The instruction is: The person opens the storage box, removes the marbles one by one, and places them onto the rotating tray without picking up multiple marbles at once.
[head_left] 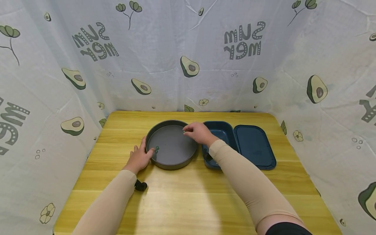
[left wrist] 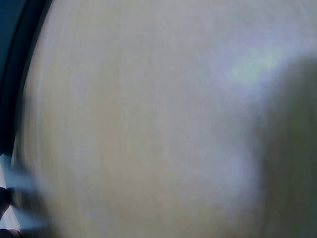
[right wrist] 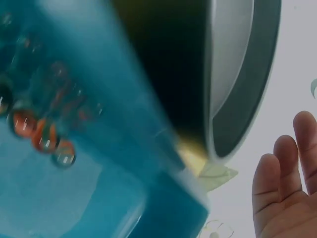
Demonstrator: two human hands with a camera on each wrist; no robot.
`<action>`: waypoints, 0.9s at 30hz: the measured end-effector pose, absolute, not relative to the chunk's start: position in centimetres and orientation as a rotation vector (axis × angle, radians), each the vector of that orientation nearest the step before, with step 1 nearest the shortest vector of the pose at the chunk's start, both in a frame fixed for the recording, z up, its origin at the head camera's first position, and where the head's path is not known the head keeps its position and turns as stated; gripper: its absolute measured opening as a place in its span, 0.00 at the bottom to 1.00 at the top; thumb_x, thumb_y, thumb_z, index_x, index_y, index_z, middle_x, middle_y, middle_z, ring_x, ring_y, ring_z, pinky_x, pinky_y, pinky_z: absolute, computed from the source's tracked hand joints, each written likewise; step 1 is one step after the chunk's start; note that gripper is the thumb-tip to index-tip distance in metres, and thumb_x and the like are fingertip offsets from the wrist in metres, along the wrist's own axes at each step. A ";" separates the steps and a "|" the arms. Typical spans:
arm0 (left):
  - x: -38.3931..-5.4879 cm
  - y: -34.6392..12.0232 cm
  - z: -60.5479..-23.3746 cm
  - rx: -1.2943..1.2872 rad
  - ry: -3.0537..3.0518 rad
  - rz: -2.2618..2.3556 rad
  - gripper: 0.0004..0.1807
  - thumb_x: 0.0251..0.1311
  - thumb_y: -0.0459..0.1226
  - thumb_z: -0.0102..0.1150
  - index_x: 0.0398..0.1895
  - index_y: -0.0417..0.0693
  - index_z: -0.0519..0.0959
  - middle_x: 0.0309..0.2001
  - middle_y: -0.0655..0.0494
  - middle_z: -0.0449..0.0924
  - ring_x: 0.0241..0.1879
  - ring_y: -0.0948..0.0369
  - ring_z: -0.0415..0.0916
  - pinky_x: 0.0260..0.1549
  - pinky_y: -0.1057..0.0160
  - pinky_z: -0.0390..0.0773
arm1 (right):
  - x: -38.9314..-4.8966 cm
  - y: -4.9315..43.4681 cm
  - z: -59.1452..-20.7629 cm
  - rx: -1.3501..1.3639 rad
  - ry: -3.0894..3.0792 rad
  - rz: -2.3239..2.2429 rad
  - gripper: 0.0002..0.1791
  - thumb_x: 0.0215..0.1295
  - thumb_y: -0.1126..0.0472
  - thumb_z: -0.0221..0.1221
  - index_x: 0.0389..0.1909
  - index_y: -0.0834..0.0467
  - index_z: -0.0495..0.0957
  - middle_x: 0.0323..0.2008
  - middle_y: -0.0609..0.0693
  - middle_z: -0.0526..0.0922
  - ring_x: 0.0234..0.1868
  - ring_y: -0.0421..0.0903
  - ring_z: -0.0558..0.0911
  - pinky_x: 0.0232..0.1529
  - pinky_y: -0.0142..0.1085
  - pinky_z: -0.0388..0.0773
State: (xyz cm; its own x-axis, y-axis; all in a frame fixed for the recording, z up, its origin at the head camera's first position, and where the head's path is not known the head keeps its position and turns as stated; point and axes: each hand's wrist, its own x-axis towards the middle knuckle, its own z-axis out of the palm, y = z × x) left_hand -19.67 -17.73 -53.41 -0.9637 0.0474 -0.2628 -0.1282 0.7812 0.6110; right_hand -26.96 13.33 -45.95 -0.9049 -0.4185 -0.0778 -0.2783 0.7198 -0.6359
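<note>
A round grey pan [head_left: 173, 143] lies on the wooden table. My left hand [head_left: 138, 160] holds it at the left rim, thumb over the edge and fingers along the outer wall. Close by that thumb, a few small green glass marbles [head_left: 157, 149] rest on the pan's floor. Over the pan's right rim, my right hand [head_left: 199, 133] pinches a small greenish marble between thumb and fingertips. Below its wrist stands an open blue box [head_left: 218, 125]. The right wrist view shows several clear marbles with orange swirls [right wrist: 47, 139] inside that box and my other fingers [right wrist: 267, 183] extended.
A blue lid [head_left: 254, 147] lies flat on the table [head_left: 176, 202], against the box's right side. A patterned curtain [head_left: 164, 42] hangs behind and at both sides. A black wrist camera [head_left: 141, 186] protrudes below my left wrist. The left wrist view is blurred.
</note>
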 end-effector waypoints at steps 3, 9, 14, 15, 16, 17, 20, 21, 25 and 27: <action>-19.7 -17.7 -53.4 -0.058 2.714 0.950 0.47 0.78 0.62 0.38 0.88 0.61 0.30 0.83 0.25 0.40 0.82 0.27 0.32 0.78 0.26 0.34 | -26.7 12.5 -45.8 -0.587 2.692 -0.943 0.18 0.78 0.55 0.61 0.62 0.55 0.85 0.55 0.51 0.88 0.51 0.48 0.86 0.52 0.43 0.85; -19.6 -17.7 -53.3 -0.067 2.713 0.957 0.46 0.78 0.63 0.38 0.88 0.62 0.30 0.83 0.25 0.39 0.81 0.25 0.32 0.77 0.24 0.36 | -26.4 10.9 -45.7 -0.621 2.669 -0.939 0.17 0.77 0.56 0.63 0.61 0.55 0.86 0.53 0.51 0.89 0.50 0.47 0.85 0.52 0.42 0.85; -19.5 -17.7 -53.3 -0.068 2.715 0.959 0.46 0.78 0.62 0.38 0.87 0.62 0.30 0.83 0.26 0.39 0.81 0.26 0.32 0.77 0.24 0.36 | -26.3 9.6 -45.9 -0.643 2.672 -0.909 0.17 0.76 0.56 0.63 0.60 0.55 0.86 0.52 0.50 0.89 0.48 0.46 0.85 0.49 0.40 0.85; -19.5 -17.7 -53.3 -0.064 2.716 0.959 0.46 0.78 0.62 0.38 0.87 0.62 0.30 0.83 0.26 0.39 0.81 0.26 0.32 0.77 0.25 0.35 | -26.3 9.4 -45.9 -0.648 2.669 -0.904 0.17 0.76 0.56 0.64 0.60 0.55 0.86 0.53 0.50 0.89 0.48 0.46 0.85 0.48 0.40 0.84; -19.5 -17.7 -53.3 -0.063 2.716 0.960 0.46 0.78 0.62 0.38 0.87 0.62 0.30 0.83 0.26 0.40 0.82 0.27 0.31 0.77 0.25 0.35 | -26.3 9.2 -45.9 -0.653 2.666 -0.898 0.17 0.76 0.55 0.63 0.61 0.55 0.86 0.53 0.50 0.89 0.48 0.46 0.85 0.48 0.40 0.84; -19.5 -17.7 -53.3 -0.059 2.718 0.961 0.46 0.78 0.62 0.38 0.88 0.62 0.30 0.83 0.26 0.40 0.82 0.27 0.31 0.77 0.25 0.34 | -26.2 9.0 -45.9 -0.656 2.660 -0.899 0.17 0.76 0.55 0.64 0.61 0.55 0.86 0.53 0.50 0.89 0.48 0.46 0.85 0.48 0.40 0.84; -19.4 -17.6 -53.2 -0.052 2.721 0.970 0.46 0.79 0.61 0.39 0.88 0.61 0.30 0.83 0.27 0.41 0.82 0.28 0.32 0.78 0.26 0.33 | -26.1 8.5 -46.0 -0.664 2.649 -0.892 0.18 0.75 0.55 0.64 0.61 0.55 0.86 0.53 0.49 0.89 0.49 0.45 0.85 0.48 0.39 0.85; -19.4 -17.6 -53.2 -0.051 2.722 0.971 0.46 0.79 0.61 0.39 0.88 0.61 0.31 0.83 0.27 0.41 0.82 0.28 0.32 0.78 0.26 0.33 | -26.1 8.4 -45.9 -0.664 2.644 -0.893 0.18 0.75 0.55 0.64 0.61 0.55 0.86 0.53 0.49 0.89 0.49 0.45 0.85 0.48 0.39 0.85; -19.4 -17.6 -53.2 -0.048 2.718 0.966 0.46 0.78 0.62 0.39 0.88 0.61 0.31 0.83 0.26 0.41 0.82 0.28 0.32 0.78 0.26 0.34 | -25.9 7.9 -46.0 -0.670 2.638 -0.882 0.18 0.75 0.55 0.64 0.61 0.54 0.86 0.52 0.48 0.89 0.48 0.44 0.85 0.47 0.39 0.85; -19.4 -17.6 -53.3 -0.052 2.714 0.968 0.47 0.78 0.63 0.39 0.88 0.61 0.31 0.83 0.27 0.41 0.82 0.28 0.31 0.78 0.26 0.34 | -25.9 7.8 -46.0 -0.672 2.641 -0.877 0.17 0.75 0.54 0.64 0.61 0.53 0.86 0.52 0.47 0.89 0.47 0.44 0.85 0.47 0.39 0.85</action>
